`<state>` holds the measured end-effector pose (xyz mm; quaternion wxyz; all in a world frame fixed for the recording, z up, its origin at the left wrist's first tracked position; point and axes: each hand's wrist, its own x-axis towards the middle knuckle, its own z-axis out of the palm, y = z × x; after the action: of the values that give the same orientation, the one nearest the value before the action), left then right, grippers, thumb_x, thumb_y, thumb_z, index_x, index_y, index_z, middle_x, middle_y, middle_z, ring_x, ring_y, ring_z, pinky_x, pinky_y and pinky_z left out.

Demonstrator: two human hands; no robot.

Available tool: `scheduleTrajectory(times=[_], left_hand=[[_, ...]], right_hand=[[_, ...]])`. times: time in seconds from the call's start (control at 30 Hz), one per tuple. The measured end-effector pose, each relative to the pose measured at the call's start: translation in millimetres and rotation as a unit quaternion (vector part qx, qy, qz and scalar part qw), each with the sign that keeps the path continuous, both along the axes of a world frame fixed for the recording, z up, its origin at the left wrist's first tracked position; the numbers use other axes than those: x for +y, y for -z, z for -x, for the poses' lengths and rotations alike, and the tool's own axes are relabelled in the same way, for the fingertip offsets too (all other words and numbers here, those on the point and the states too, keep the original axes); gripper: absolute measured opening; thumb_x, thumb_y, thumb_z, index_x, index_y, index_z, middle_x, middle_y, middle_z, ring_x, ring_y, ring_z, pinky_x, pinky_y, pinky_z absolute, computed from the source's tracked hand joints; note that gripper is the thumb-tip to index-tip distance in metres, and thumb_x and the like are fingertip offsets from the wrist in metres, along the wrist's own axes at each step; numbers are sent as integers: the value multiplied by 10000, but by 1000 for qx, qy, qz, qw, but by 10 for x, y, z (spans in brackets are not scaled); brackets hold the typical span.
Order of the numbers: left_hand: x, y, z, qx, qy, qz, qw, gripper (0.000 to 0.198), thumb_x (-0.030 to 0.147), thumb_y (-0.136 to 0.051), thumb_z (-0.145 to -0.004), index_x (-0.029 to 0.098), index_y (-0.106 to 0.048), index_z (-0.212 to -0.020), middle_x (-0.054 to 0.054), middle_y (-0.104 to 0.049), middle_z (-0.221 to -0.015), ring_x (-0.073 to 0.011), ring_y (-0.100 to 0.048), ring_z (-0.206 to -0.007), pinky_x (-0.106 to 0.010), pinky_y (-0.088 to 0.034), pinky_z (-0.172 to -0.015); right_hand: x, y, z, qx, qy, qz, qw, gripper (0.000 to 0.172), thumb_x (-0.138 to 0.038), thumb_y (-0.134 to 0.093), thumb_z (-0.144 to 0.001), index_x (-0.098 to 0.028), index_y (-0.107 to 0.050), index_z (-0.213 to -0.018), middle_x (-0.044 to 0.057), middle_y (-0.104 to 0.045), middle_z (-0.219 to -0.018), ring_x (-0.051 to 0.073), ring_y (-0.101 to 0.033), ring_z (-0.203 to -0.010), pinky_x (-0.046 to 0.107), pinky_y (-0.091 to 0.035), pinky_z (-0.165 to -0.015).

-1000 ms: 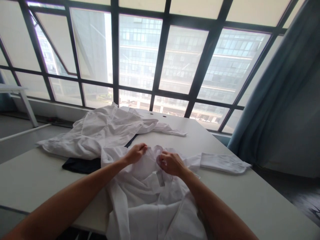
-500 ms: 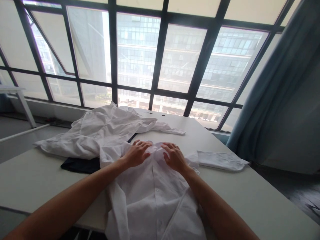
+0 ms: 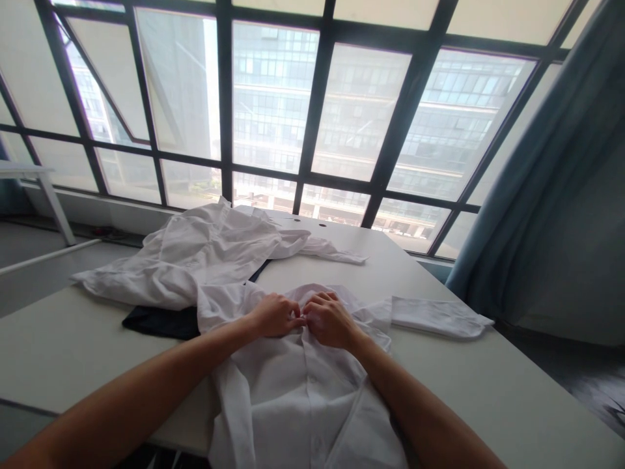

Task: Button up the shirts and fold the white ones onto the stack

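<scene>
A white button-up shirt (image 3: 288,391) lies front side up on the white table, its lower part hanging over the near edge. Its button placket runs down the middle, and one sleeve (image 3: 439,317) stretches out to the right. My left hand (image 3: 277,315) and my right hand (image 3: 328,319) meet at the top of the placket, just below the collar. Both have their fingers closed, pinching the shirt's fabric there. Whether a button is between the fingertips is hidden.
More crumpled white clothing (image 3: 195,254) is heaped at the back left of the table (image 3: 488,384). A dark cloth (image 3: 161,322) pokes out beneath it. Beyond stand large framed windows (image 3: 273,98), with a blue-grey curtain (image 3: 517,195) at the right. Another white table (image 3: 49,189) is at the far left.
My hands have come closer together and slid down from the collar to the top of the placket. Their spread fingers have closed on the fabric.
</scene>
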<state>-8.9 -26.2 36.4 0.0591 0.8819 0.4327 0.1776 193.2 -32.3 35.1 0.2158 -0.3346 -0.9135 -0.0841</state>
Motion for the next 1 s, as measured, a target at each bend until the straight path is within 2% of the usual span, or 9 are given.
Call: scheduleTrajectory(times=[0.1, 0.3, 0.47, 0.6, 0.77, 0.87, 1.0], left_hand=[[-6, -23, 14, 10, -12, 17, 1000, 256, 447, -679, -807, 239, -779, -916, -82, -760, -855, -275, -701, -851, -306, -470, -760], [-1, -89, 17, -36, -63, 31, 997, 253, 347, -542, -884, 192, -740, -911, -79, -739, -844, -216, -665, -781, -270, -434, -703], [5, -69, -3, -147, -36, 97, 984, 235, 320, -503, -851, 175, -687, -847, -27, -676, -733, -162, -562, -666, -248, -376, -617], [29, -23, -20, -249, 1, 152, 956, 211, 339, -503, -794, 177, -624, -735, 0, -607, -683, -157, -515, -669, -250, -366, -623], [60, 52, -55, -343, 12, 274, 898, 170, 332, -545, -697, 170, -577, -658, 26, -530, -620, -138, -463, -631, -253, -360, -618], [39, 72, -78, -411, -8, 364, 836, 146, 309, -572, -657, 163, -570, -661, 42, -510, -589, -120, -453, -586, -249, -357, -600], [-42, 31, -88, -491, -22, 453, 744, 156, 282, -595, -629, 155, -605, -718, 29, -573, -619, -123, -503, -592, -254, -394, -618]], right_hand=[[25, 40, 10, -17, -15, -11, 1000, 78, -166, -611, -848, -206, -675, -867, 44, -681, -871, 205, -586, -902, 345, -374, -876], [11, 17, 61, 19, 22, -65, 997, 220, -190, -430, -981, -171, -617, -865, 68, -637, -845, 182, -552, -775, 320, -387, -784], [-37, -25, 69, 51, -7, -93, 994, 185, -233, -454, -989, -176, -617, -922, 63, -642, -865, 176, -555, -761, 316, -389, -757], [-47, -18, 50, 29, -30, -129, 991, 212, -170, -451, -980, -190, -639, -885, 53, -654, -859, 160, -553, -734, 313, -386, -741], [-76, 1, 53, -4, -50, -175, 983, 260, -111, -446, -965, -212, -677, -902, 47, -668, -852, 160, -554, -727, 325, -385, -710], [-114, -9, 67, -4, -45, -194, 980, 259, -133, -456, -979, -215, -680, -878, 39, -666, -805, 156, -543, -695, 327, -376, -693], [-141, -39, 71, 31, -67, -191, 979, 250, -134, -484, -974, -204, -661, -812, 35, -654, -779, 143, -534, -675, 314, -374, -686]])
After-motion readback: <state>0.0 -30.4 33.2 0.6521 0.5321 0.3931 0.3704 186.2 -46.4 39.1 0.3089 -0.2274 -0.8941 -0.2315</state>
